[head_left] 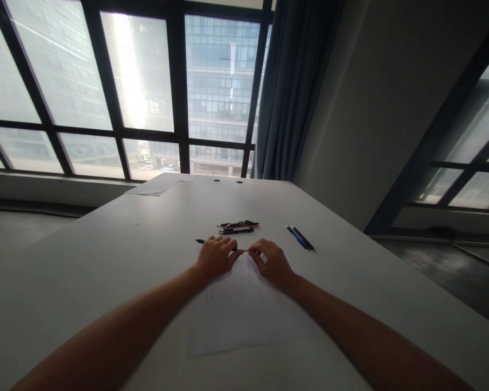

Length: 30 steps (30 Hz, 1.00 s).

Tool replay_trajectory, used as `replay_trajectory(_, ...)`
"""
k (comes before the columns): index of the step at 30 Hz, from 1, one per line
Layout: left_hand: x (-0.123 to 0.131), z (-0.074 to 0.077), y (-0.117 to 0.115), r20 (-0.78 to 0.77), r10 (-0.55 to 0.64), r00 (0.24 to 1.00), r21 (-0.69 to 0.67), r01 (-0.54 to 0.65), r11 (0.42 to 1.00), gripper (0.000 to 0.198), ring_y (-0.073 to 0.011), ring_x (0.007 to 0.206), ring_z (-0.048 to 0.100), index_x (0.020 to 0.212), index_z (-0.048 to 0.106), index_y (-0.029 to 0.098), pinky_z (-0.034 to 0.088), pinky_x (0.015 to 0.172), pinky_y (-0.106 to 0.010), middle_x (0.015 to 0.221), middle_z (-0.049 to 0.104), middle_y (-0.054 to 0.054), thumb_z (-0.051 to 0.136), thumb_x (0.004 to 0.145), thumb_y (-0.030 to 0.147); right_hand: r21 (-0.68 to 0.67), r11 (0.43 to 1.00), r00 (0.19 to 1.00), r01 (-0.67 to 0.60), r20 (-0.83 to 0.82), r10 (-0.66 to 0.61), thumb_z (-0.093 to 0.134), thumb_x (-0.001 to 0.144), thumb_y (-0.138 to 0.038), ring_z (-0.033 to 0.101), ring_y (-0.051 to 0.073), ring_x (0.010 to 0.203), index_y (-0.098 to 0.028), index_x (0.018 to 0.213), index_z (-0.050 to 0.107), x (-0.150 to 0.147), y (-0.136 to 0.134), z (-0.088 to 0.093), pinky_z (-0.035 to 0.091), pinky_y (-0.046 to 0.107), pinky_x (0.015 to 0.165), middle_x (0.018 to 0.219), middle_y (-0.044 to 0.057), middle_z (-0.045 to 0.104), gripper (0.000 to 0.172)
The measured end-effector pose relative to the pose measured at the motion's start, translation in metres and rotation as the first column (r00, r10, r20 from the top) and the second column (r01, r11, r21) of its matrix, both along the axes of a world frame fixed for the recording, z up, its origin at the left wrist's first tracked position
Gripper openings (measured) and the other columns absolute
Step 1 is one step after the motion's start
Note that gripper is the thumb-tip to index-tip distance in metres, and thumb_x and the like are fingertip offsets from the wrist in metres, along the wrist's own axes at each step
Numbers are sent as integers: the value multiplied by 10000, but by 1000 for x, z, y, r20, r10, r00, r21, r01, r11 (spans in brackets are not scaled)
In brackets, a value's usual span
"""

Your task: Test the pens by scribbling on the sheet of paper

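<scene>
My left hand (217, 256) is closed around a dark pen (199, 240), whose greenish end sticks out to the left. My right hand (273, 262) pinches a thin dark rod (246, 250) that spans the small gap between both hands, in line with the pen. It looks like a pen refill, though its ends are hidden by my fingers. Under my hands lies a white sheet of paper (244, 320) with some pen scribbles near its upper part.
Beyond my hands, several black pens (236, 231) lie in a cluster. A blue pen (297, 237) and a black pen (304, 238) lie to the right. More paper (157, 186) rests at the white table's (146, 228) far left, before windows and a curtain (289, 92).
</scene>
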<state>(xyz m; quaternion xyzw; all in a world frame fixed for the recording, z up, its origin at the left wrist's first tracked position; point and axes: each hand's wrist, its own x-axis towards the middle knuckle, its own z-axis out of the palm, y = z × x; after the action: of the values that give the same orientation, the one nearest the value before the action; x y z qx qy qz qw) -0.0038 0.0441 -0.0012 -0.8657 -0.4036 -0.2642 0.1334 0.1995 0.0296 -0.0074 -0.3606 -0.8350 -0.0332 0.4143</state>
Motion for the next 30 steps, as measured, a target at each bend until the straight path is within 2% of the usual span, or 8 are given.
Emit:
replay_trajectory(8, 0, 0, 1, 13, -42, 999, 11, 42, 999, 397, -168, 683, 606, 829, 624, 180, 363, 645, -291, 742, 662, -36, 374, 960, 459, -45, 998, 998, 49, 31, -48, 543, 881, -217, 555, 159, 706, -191, 882, 581, 1, 1, -1, 422, 310, 708, 849, 38, 629, 46)
replay_trajectory(18, 1, 2, -2, 21, -71, 997, 11, 70, 997, 329, -159, 683, 607, 836, 629, 186, 367, 642, -280, 740, 665, -30, 427, 946, 422, -35, 998, 999, 50, -10, -51, 526, 838, -208, 537, 152, 699, -191, 784, 572, 1, -2, 3, 412, 297, 716, 779, 25, 600, 73)
replay_trajectory(23, -3, 0, 3, 33, 1, 999, -9, -1, 1000, 311, -171, 690, 617, 837, 626, 183, 390, 652, -296, 758, 677, -32, 429, 945, 398, -14, 994, 993, 107, -47, -108, 471, 836, -185, 533, 151, 687, -193, 718, 536, 9, 3, 2, 408, 285, 696, 740, 25, 580, 135)
replay_trajectory(26, -5, -2, 6, 69, 32, 997, -35, -30, 999, 273, -172, 702, 621, 883, 633, 188, 409, 670, -301, 796, 690, -38, 432, 941, 363, -9, 990, 988, 144, -62, -144, 493, 831, -200, 533, 146, 666, -190, 743, 550, 13, 6, 2, 415, 284, 688, 762, 29, 587, 105)
replay_trajectory(30, -3, -4, 4, 117, -40, 992, -3, 40, 999, 241, -174, 774, 621, 1014, 621, 197, 435, 721, -311, 910, 686, -52, 459, 920, 349, -25, 991, 990, 134, -51, -135, 537, 823, -209, 539, 143, 661, -191, 803, 578, 10, 3, 2, 427, 291, 694, 806, 31, 607, 49)
